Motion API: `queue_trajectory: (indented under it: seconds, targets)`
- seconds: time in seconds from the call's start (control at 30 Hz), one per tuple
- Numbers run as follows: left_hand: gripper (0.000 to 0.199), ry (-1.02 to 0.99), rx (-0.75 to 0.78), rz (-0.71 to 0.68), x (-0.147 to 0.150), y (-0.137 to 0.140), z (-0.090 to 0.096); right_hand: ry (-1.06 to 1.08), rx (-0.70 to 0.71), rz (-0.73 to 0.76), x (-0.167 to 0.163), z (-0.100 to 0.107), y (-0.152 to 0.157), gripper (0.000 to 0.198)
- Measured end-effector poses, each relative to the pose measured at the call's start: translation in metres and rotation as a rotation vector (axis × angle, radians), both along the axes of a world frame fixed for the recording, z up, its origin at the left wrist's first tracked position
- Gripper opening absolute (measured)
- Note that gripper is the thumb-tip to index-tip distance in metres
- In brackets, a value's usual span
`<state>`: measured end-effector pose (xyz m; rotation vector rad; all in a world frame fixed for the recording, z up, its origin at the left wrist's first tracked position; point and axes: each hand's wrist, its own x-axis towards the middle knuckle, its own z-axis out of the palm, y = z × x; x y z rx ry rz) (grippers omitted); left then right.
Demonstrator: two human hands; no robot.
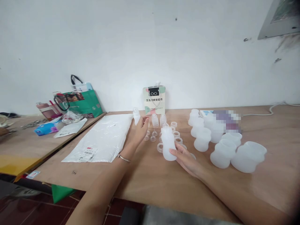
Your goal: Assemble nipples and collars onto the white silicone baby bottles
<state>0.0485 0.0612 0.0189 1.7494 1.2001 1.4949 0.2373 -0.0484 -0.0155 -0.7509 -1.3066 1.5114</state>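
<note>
My right hand (185,157) is wrapped round the lower part of a frosted white baby bottle (169,144), which stands nearly upright with a clear teat on top. My left hand (141,127) is beside the clear dome caps (155,120), its fingers curled together; whatever they pinch is too small to make out. Just behind it stands another bottle (136,115) with a clear cap, partly hidden by the hand. Several clear teats (153,136) and translucent collar rings (176,134) lie between my hands, some covered by the held bottle.
Several open frosted bottle bodies (222,153) stand on the right of the wooden table (150,181). A large white mailing bag (100,134) lies on the left. A paper bag (154,101) leans on the wall. A green bag (90,104) and a tissue pack (48,126) occupy the left table.
</note>
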Motion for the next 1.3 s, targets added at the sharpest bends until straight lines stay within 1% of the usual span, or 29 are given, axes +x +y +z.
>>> queue_trajectory:
  seconds: [0.03,0.1,0.17,0.23,0.3,0.37,0.43,0.53,0.6,0.67,0.7,0.77,0.83,0.9,1.0,1.07,1.13,1.23,1.3]
  targets:
    - [0.035,0.124,0.006,0.080,-0.003,0.013,0.000,-0.003,0.020,-0.002,0.000,-0.001,0.001,0.046]
    - [0.041,0.367,-0.004,0.181,-0.006,0.038,-0.001,-0.024,0.056,0.006,0.000,-0.003,0.003,0.047]
    - [0.047,0.474,-0.032,0.223,-0.005,0.059,-0.006,-0.045,0.082,0.022,-0.001,-0.005,0.004,0.049]
    - [0.049,0.500,-0.072,0.248,-0.001,0.075,-0.013,-0.053,0.083,0.047,-0.002,-0.005,0.005,0.053]
    - [0.044,0.527,-0.117,0.265,0.002,0.085,-0.022,-0.057,0.067,0.068,-0.003,-0.006,0.006,0.058]
    - [0.036,0.546,-0.140,0.270,0.003,0.090,-0.028,-0.064,0.052,0.080,-0.003,-0.006,0.007,0.060]
    - [0.031,0.552,-0.128,0.276,0.003,0.089,-0.028,-0.064,0.046,0.087,-0.003,-0.007,0.007,0.060]
    - [0.031,0.538,-0.059,0.312,0.000,0.078,-0.015,-0.043,0.051,0.092,-0.003,-0.007,0.007,0.058]
    - [0.035,0.449,0.089,0.333,-0.001,0.062,-0.002,-0.038,0.055,0.084,-0.003,-0.006,0.006,0.058]
    - [0.038,0.252,0.290,0.313,0.001,0.042,0.011,-0.045,0.055,0.063,-0.002,-0.005,0.006,0.058]
    - [0.037,0.131,0.368,0.278,0.003,0.031,0.016,-0.050,0.052,0.052,-0.002,-0.005,0.005,0.058]
    - [0.030,-0.073,0.430,0.169,0.010,0.007,0.024,-0.055,0.045,0.030,-0.002,-0.004,0.005,0.060]
    - [0.024,-0.178,0.423,0.053,0.018,-0.013,0.028,-0.063,0.047,0.020,-0.002,-0.004,0.005,0.059]
    - [0.022,-0.220,0.407,-0.023,0.025,-0.029,0.028,-0.073,0.058,0.017,-0.003,-0.003,0.005,0.057]
    - [0.021,-0.222,0.380,-0.105,0.032,-0.040,0.027,-0.076,0.074,0.027,-0.003,-0.004,0.005,0.057]
    - [0.022,-0.177,0.355,-0.156,0.033,-0.043,0.026,-0.074,0.075,0.032,-0.003,-0.004,0.005,0.058]
    - [0.023,-0.067,0.329,-0.189,0.032,-0.046,0.026,-0.087,0.073,0.029,-0.003,-0.004,0.005,0.057]
    - [0.024,0.131,0.298,-0.198,0.029,-0.050,0.026,-0.114,0.073,0.017,-0.002,-0.004,0.004,0.050]
    - [0.025,0.174,0.285,-0.201,0.029,-0.052,0.025,-0.107,0.058,0.014,-0.002,-0.006,0.003,0.049]
